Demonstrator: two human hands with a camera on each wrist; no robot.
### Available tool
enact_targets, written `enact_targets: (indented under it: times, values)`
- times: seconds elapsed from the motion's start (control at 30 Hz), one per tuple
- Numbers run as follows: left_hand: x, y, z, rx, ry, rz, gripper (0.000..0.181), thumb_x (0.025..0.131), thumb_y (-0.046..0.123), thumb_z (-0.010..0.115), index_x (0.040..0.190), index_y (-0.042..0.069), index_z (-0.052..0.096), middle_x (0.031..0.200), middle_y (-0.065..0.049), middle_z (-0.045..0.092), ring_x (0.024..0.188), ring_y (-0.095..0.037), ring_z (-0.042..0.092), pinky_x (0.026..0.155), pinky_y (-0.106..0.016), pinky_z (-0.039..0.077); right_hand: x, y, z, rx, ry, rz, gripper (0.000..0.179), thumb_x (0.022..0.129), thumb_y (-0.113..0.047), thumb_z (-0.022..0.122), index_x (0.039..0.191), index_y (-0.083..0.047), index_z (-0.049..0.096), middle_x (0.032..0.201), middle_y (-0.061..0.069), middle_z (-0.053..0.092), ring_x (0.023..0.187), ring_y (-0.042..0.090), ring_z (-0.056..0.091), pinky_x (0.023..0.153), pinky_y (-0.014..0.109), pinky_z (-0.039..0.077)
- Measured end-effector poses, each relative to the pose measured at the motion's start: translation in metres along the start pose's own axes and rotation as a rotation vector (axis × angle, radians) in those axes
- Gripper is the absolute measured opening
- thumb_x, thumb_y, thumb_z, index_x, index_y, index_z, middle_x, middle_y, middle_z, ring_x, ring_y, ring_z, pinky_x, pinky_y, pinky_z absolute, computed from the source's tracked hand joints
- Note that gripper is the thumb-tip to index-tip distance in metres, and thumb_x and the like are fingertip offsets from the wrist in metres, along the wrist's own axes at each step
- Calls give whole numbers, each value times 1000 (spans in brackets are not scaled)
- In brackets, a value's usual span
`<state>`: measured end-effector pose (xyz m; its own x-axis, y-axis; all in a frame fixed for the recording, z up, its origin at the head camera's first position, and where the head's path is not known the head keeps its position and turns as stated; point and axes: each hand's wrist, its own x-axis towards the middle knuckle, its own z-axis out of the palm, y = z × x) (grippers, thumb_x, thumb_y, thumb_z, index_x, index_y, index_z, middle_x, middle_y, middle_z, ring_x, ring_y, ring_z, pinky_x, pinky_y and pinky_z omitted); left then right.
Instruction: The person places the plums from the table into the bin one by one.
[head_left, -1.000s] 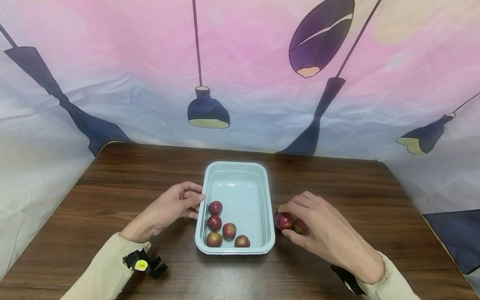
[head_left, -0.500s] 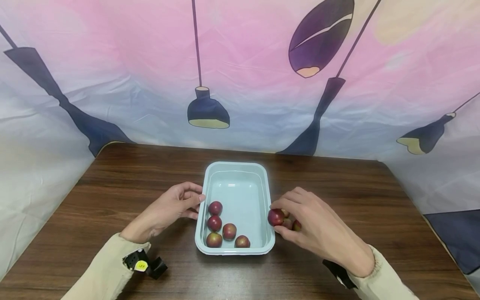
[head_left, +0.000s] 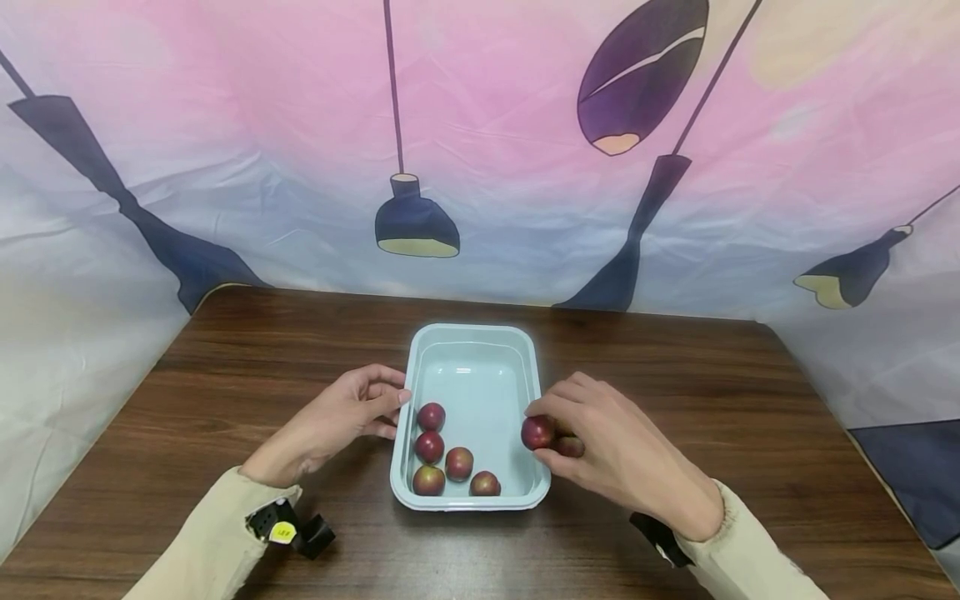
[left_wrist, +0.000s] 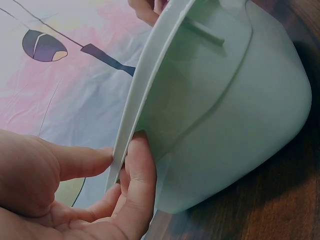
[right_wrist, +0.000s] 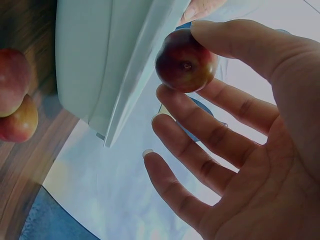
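Note:
A pale blue-green plastic tray stands on the table with several red plums along its left and near sides. My left hand pinches the tray's left rim, with the thumb on one side and fingers underneath in the left wrist view. Over the right rim, my right hand holds a dark red plum between thumb and index finger. Its other fingers are spread and hold nothing. Below that hand, more plums lie on the table outside the tray, partly hidden in the head view.
The brown wooden table reaches back to a patterned cloth backdrop with printed lamps. The tray's raised rim stands between the loose plums and the tray's inside. Each wrist carries a black camera band.
My right hand has picked up a plum from the table and moved left with it to the tray's right rim. The left hand and the tray stay where they were.

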<state>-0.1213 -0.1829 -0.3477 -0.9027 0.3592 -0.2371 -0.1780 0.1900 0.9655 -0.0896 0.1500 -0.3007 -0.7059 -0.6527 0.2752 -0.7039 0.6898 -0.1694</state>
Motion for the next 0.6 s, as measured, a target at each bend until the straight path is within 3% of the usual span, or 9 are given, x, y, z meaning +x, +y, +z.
enact_targets:
  times: [0.6]
  values:
    - [0, 0, 0, 4, 1, 0, 44, 106, 19, 55, 138, -9, 43, 116, -22, 65, 94, -17, 68, 82, -30, 65, 8, -3, 10, 5, -47, 35, 25, 83, -30, 84, 105, -25, 72, 94, -16, 66, 93, 4, 53, 76, 23, 51]
